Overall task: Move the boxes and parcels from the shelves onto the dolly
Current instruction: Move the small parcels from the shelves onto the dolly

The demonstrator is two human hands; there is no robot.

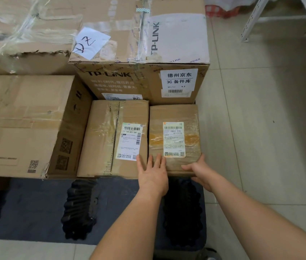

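— What is seen on the dark blue-grey dolly platform (36, 212)?

— Several brown cardboard boxes are stacked on it. A small brown cardboard parcel wrapped in clear tape (174, 128), with a white shipping label on top, is set at the right edge of the platform. Just beside it on the left, touching, a second taped brown cardboard box with a white barcode label (107, 139) is placed.

— And how are the hands held?

— The left hand (153, 175) is laid flat with straight, spread fingers across the near edge where the two small boxes meet. The right hand (202, 174) is placed at the near right corner of the small parcel; its thumb is pressed against the front face and its fingers are curled under that corner, so the parcel is gripped there.

— What stands behind?

— A large brown TP-LINK carton with a white printed label (141, 53) is set directly behind both small boxes. To the left, a wide plain brown carton with QR codes on its side (26, 124) is seen, and a torn taped carton (23, 32) behind that. Pale floor tiles (261, 109) and a white metal shelf leg (251, 21) are visible on the right.
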